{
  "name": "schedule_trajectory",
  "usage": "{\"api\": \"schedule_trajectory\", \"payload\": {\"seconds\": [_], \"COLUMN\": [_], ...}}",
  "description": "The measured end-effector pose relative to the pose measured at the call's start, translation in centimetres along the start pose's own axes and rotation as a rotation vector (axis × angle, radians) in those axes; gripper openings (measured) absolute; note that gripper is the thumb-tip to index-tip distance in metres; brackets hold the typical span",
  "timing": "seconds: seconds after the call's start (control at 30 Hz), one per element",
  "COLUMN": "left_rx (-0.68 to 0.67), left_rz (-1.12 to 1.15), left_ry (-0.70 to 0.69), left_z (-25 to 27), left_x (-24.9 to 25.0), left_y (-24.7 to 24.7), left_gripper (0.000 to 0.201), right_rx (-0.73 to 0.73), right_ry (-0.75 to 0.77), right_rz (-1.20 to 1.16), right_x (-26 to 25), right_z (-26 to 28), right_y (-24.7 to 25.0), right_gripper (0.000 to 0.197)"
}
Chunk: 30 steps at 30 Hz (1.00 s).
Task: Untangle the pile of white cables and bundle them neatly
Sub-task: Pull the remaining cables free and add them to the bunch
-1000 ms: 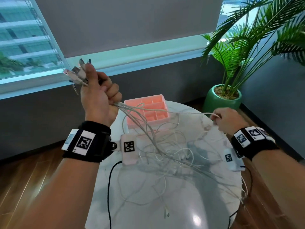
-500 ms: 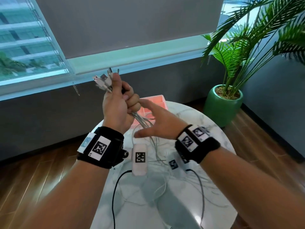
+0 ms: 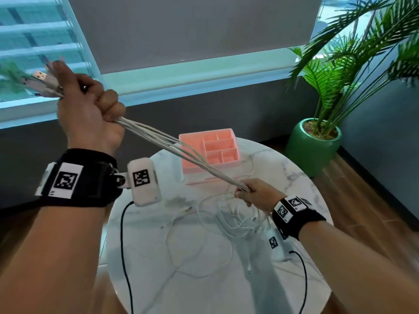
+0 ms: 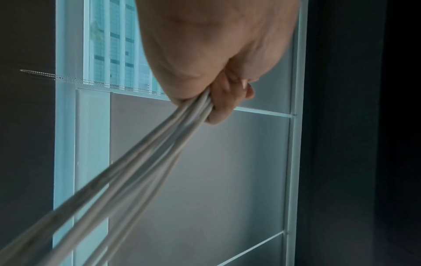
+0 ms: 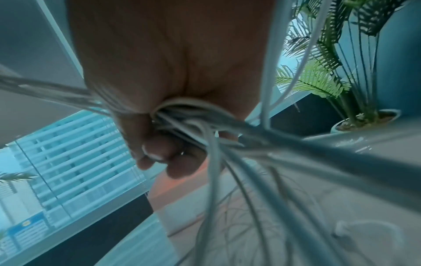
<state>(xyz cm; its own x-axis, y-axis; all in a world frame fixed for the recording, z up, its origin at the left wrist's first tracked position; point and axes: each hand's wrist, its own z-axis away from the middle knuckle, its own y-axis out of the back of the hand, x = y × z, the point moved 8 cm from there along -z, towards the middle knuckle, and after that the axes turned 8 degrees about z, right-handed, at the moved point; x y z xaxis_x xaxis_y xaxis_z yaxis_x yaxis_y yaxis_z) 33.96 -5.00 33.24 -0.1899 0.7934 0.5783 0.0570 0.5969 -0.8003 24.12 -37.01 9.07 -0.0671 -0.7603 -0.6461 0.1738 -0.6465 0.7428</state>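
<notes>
1. The left hand (image 3: 88,114) is raised high at the left, its fingers (image 4: 224,100) clenched around the white cables (image 3: 181,152) just below their plug ends (image 3: 44,83), which stick out above the fist. Half a second ago this hand was lower and nearer the middle.
2. The right hand (image 3: 255,193) has changed most: earlier it was spread and empty beside the left fist; now it is low over the table (image 3: 301,177), its fingers (image 5: 159,153) curled around the same cables.
3. Between the two hands the cables run taut and nearly parallel, crossing in front of the pink organiser (image 3: 217,152).
4. Below the right hand, the rest of the cables lie in loose loops (image 3: 204,234) on the table.
</notes>
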Motion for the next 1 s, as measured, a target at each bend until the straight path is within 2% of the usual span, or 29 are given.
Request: {"api": "schedule_trajectory", "payload": {"seconds": [0.17,0.23,0.3,0.37,0.43,0.53,0.63,0.7,0.77,0.83,0.93,1.0], "left_rx": [-0.039,-0.038,0.006,0.032,0.039,0.067,0.131,0.193,0.228,0.255,0.297,0.328], "left_rz": [0.029,0.037,-0.019,-0.065,-0.002,-0.071,-0.065,-0.07,-0.086,-0.096,-0.093,-0.083], "left_ry": [0.012,0.025,0.003,-0.005,0.01,-0.03,-0.026,-0.053,-0.085,-0.112,-0.135,-0.143], "left_z": [-1.8,-3.2,-4.7,-5.5,-5.1,-3.2,-2.6,-2.7,-2.8,-3.2,-3.9,-4.3], "left_x": [0.0,-0.1,0.5,0.4,-0.3,-0.8,-1.3,-1.2,-1.0,-0.8,-0.4,-0.3], "left_y": [0.8,2.1,4.2,5.3,5.0,4.0,4.9,5.8,6.5,7.1,8.4,9.5], "left_gripper": [0.048,0.047,0.034,0.021,0.032,0.047,0.048,0.048,0.046,0.045,0.043,0.048], "right_rx": [0.004,0.026,0.017,0.016,0.043,0.149,0.185,0.201,0.239,0.229,0.205,0.223], "right_ry": [-0.054,-0.046,-0.05,-0.064,-0.059,-0.106,-0.136,-0.09,0.004,0.074,0.061,0.005], "right_rz": [-0.044,-0.033,0.027,0.008,-0.077,-0.142,-0.012,0.118,0.365,0.507,0.516,0.466], "right_x": [1.9,2.6,3.3,4.6,5.1,5.6,6.0,5.6,4.7,3.8,3.9,4.8], "right_z": [1.8,2.4,2.8,3.4,3.9,4.5,4.8,5.0,5.0,5.0,5.0,5.1], "right_y": [1.2,2.1,2.4,2.2,2.0,2.3,2.6,2.8,3.1,3.2,3.7,4.6], "right_gripper": [0.028,0.025,0.021,0.032,0.04,0.042,0.039,0.041,0.055,0.067,0.076,0.074]}}
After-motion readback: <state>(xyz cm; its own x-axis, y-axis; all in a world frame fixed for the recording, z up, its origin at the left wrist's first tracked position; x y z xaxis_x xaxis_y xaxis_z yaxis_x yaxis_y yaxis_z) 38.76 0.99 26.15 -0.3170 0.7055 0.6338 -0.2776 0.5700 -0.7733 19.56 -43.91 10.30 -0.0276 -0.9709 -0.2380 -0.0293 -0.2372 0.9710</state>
